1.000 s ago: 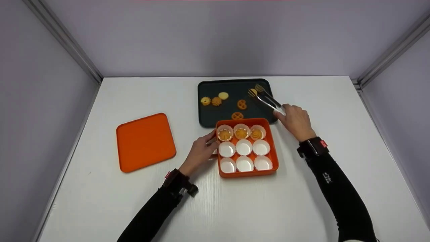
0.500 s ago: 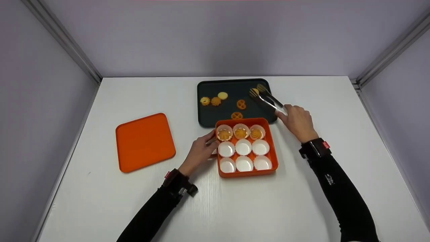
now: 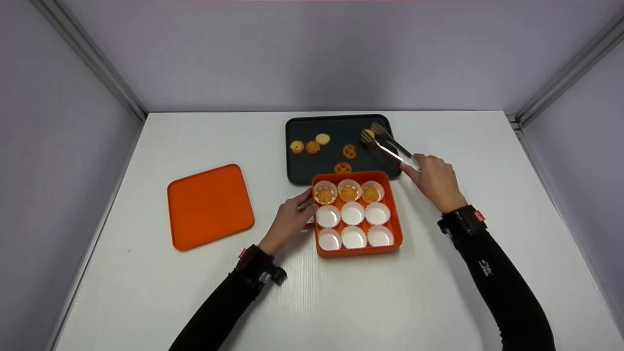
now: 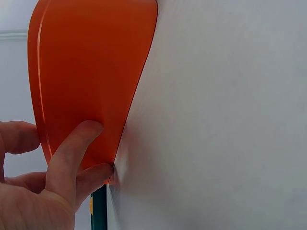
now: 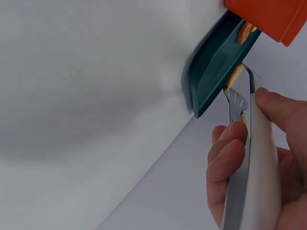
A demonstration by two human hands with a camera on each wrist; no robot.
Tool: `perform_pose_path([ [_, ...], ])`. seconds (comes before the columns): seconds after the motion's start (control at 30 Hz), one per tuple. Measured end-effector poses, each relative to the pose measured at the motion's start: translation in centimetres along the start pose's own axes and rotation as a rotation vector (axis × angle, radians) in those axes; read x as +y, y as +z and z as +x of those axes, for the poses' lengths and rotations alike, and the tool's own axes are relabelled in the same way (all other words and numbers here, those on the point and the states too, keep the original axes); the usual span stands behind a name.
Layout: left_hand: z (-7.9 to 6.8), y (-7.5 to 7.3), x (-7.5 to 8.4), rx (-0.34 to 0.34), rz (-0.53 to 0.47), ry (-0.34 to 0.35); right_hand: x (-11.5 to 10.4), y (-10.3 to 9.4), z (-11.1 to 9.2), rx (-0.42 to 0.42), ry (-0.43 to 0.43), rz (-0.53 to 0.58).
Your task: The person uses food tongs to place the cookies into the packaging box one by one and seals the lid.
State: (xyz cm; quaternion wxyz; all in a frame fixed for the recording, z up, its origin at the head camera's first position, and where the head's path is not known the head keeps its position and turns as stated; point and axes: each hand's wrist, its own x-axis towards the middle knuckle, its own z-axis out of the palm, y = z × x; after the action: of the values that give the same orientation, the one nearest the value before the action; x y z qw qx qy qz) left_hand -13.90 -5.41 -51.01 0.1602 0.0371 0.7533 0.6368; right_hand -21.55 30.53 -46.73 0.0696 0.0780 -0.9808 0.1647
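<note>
My right hand (image 3: pixel 436 180) grips a pair of metal tongs (image 3: pixel 392 148) with pale handles. The tong tips stand on either side of a round yellow cookie (image 3: pixel 369 134) at the right of the dark green tray (image 3: pixel 336 126); whether they touch it is unclear. On the left, my left hand (image 3: pixel 288 222) holds the near-left wall of an orange box (image 3: pixel 397 219), with fingers (image 4: pixel 79 139) against its outer side and one digit at the rim. White paper cups (image 3: pixel 353 213) fill the box in rows. Piped cookies (image 3: pixel 348 193) sit in the far row's cups.
Also on the tray lie pretzels (image 3: pixel 349 151), a swirl cookie (image 3: pixel 312 147), a ring-like cookie (image 3: pixel 297 146) and a pale round one (image 3: pixel 322 139). A flat orange lid (image 3: pixel 210 207) lies at the left. Grey walls (image 3: pixel 341 58) enclose the white table (image 3: pixel 243 292).
My right wrist has shifted slightly right and toward me, while the tong tips stay around the round cookie. The left hand and the box keep their places.
</note>
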Motion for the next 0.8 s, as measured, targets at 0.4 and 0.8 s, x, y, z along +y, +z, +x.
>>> perform_pose_path([
  [0.4,0.1,0.0,-0.1,-0.01,-0.027,-0.003,-0.8,-1.3,-1.6,-0.013,-0.03,0.011],
  [0.8,0.0,0.1,0.1,-0.012,-0.032,-0.016,-1.5,-2.8,-3.7,0.019,-0.085,-0.002],
])
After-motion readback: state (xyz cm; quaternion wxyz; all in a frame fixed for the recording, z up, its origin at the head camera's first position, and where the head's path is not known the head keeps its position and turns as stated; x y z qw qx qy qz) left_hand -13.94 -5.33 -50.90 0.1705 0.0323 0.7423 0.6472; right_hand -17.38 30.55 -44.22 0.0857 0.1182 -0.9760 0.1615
